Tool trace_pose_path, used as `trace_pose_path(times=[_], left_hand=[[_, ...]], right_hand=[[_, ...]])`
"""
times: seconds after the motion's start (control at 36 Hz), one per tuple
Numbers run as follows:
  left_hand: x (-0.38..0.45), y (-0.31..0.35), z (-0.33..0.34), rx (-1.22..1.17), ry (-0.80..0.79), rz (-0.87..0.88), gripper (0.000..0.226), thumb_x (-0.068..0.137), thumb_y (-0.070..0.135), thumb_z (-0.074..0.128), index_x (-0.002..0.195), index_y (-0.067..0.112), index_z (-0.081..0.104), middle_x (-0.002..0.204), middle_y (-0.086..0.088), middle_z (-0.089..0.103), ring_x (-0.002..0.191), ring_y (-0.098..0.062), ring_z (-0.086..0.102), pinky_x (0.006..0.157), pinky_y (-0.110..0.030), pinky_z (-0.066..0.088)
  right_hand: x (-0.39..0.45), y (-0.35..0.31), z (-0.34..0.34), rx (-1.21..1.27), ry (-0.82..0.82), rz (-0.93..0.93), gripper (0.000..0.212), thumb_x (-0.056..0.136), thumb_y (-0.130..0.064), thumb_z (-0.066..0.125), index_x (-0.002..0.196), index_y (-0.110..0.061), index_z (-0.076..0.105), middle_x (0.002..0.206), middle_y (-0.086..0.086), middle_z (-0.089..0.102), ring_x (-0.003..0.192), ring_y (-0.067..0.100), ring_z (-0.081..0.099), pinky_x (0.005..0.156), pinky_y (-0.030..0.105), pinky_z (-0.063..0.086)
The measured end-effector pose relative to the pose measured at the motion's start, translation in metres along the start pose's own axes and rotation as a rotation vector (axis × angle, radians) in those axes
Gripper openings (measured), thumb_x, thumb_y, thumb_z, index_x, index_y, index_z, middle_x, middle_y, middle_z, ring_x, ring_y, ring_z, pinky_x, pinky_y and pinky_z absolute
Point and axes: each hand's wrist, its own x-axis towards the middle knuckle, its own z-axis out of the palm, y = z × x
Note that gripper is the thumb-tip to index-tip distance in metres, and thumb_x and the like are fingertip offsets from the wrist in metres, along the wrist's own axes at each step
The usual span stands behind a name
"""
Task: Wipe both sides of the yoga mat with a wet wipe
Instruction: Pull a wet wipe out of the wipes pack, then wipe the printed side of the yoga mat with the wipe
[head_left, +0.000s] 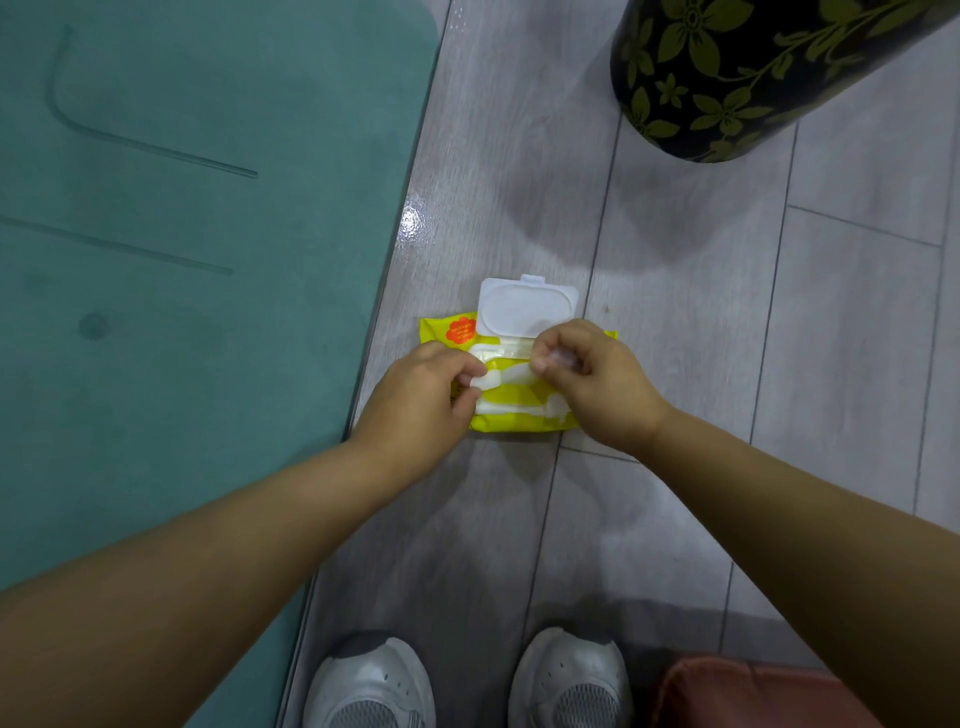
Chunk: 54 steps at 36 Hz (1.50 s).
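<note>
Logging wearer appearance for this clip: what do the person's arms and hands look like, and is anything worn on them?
Both forearms are bare, with no sleeves in view. The left hand and right hand wear no gloves, and no rings, watch or bracelets are visible.

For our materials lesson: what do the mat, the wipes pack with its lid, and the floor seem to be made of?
Mat: probably rubber or foam, matte teal, with grooved lines and dull blotches.
Wipes pack: thin glossy plastic film, yellow and crinkled.
Lid: stiff white plastic, smooth, flipped open.
Floor: grey planks with seams and a shiny highlight; laminate or vinyl, cannot tell which.
</note>
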Motion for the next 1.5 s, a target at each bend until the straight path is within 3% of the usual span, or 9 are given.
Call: trace_pose_path(times=[0.28, 0.53, 0.72, 0.89, 1.08, 1.14, 1.31, 1.42, 1.5], left_hand=[[0.007, 0.003, -0.003, 0.023, 0.005, -0.060, 0.018, 0.080, 0.006, 0.068, 0.097, 0.008, 0.070, 0.097, -0.009, 0.063, 0.084, -0.021, 0.061, 0.076, -0.016, 0.036], [0.013, 0.010, 0.000, 0.039, -0.031, -0.081, 0.030, 0.076, 0.028, 0.077, 0.100, 0.013, 0.066, 0.094, 0.004, 0.051, 0.083, -0.008, 0.048, 0.072, -0.016, 0.032], [0.015, 0.009, 0.004, 0.101, -0.058, -0.080, 0.028, 0.080, 0.017, 0.072, 0.105, 0.010, 0.062, 0.108, -0.007, 0.055, 0.097, -0.020, 0.056, 0.080, -0.022, 0.036], [0.014, 0.010, 0.006, 0.104, -0.052, -0.062, 0.029, 0.080, 0.015, 0.071, 0.106, 0.008, 0.061, 0.111, -0.009, 0.053, 0.101, -0.024, 0.055, 0.084, -0.030, 0.039], [0.025, 0.015, 0.007, 0.046, 0.005, -0.075, 0.026, 0.077, 0.012, 0.073, 0.101, 0.007, 0.063, 0.104, -0.009, 0.054, 0.090, -0.022, 0.056, 0.081, -0.032, 0.044], [0.035, 0.017, 0.007, 0.033, 0.026, -0.063, 0.026, 0.078, 0.012, 0.073, 0.101, 0.008, 0.063, 0.104, -0.008, 0.053, 0.087, -0.020, 0.055, 0.081, -0.030, 0.043], [0.077, 0.034, 0.011, -0.049, 0.028, -0.033, 0.025, 0.080, 0.008, 0.070, 0.104, 0.012, 0.062, 0.099, 0.001, 0.047, 0.084, -0.010, 0.048, 0.079, -0.019, 0.039], [0.108, 0.057, 0.018, -0.292, 0.001, -0.042, 0.040, 0.082, -0.006, 0.059, 0.086, 0.033, 0.047, 0.096, -0.005, 0.058, 0.085, -0.020, 0.061, 0.074, -0.025, 0.047], [0.124, 0.073, 0.023, -0.354, -0.060, 0.024, 0.044, 0.083, -0.007, 0.056, 0.079, 0.035, 0.044, 0.103, -0.003, 0.060, 0.096, -0.022, 0.060, 0.084, -0.031, 0.048]], right_hand=[[-0.004, -0.001, -0.021, 0.781, -0.004, 0.200, 0.006, 0.076, -0.015, 0.055, 0.072, -0.015, 0.052, 0.067, 0.002, 0.049, 0.056, 0.011, 0.045, 0.049, 0.017, 0.038], [-0.003, -0.010, -0.023, 0.378, 0.120, 0.112, 0.026, 0.092, 0.001, 0.051, 0.072, -0.016, 0.049, 0.062, -0.006, 0.047, 0.050, -0.004, 0.041, 0.051, 0.010, 0.035], [-0.005, -0.018, -0.027, 0.069, 0.187, 0.071, 0.015, 0.095, -0.021, 0.051, 0.082, -0.016, 0.056, 0.071, -0.008, 0.052, 0.064, -0.001, 0.046, 0.063, 0.016, 0.038], [-0.007, -0.022, -0.055, -0.049, 0.407, 0.068, 0.022, 0.084, -0.036, 0.067, 0.066, -0.027, 0.057, 0.067, -0.011, 0.054, 0.066, 0.008, 0.051, 0.062, 0.025, 0.041], [-0.019, -0.037, -0.074, -0.578, -0.208, 0.239, 0.019, 0.077, -0.037, 0.072, 0.078, -0.018, 0.067, 0.073, -0.003, 0.058, 0.067, 0.011, 0.053, 0.058, 0.025, 0.039], [-0.023, -0.038, -0.074, -0.690, -0.277, 0.246, 0.017, 0.079, -0.037, 0.070, 0.080, -0.021, 0.067, 0.078, -0.003, 0.059, 0.076, 0.015, 0.056, 0.063, 0.026, 0.041], [-0.022, -0.025, -0.084, -0.740, -0.228, 0.300, 0.018, 0.081, -0.045, 0.064, 0.084, -0.028, 0.060, 0.086, -0.005, 0.059, 0.085, 0.017, 0.056, 0.071, 0.028, 0.044], [-0.018, -0.015, -0.097, -0.716, -0.133, 0.317, 0.019, 0.083, -0.047, 0.060, 0.086, -0.029, 0.057, 0.083, -0.006, 0.056, 0.086, 0.017, 0.055, 0.071, 0.029, 0.044], [-0.014, -0.008, -0.106, -0.686, -0.085, 0.341, 0.017, 0.083, -0.046, 0.060, 0.086, -0.029, 0.057, 0.081, -0.007, 0.056, 0.086, 0.018, 0.056, 0.070, 0.029, 0.044]])
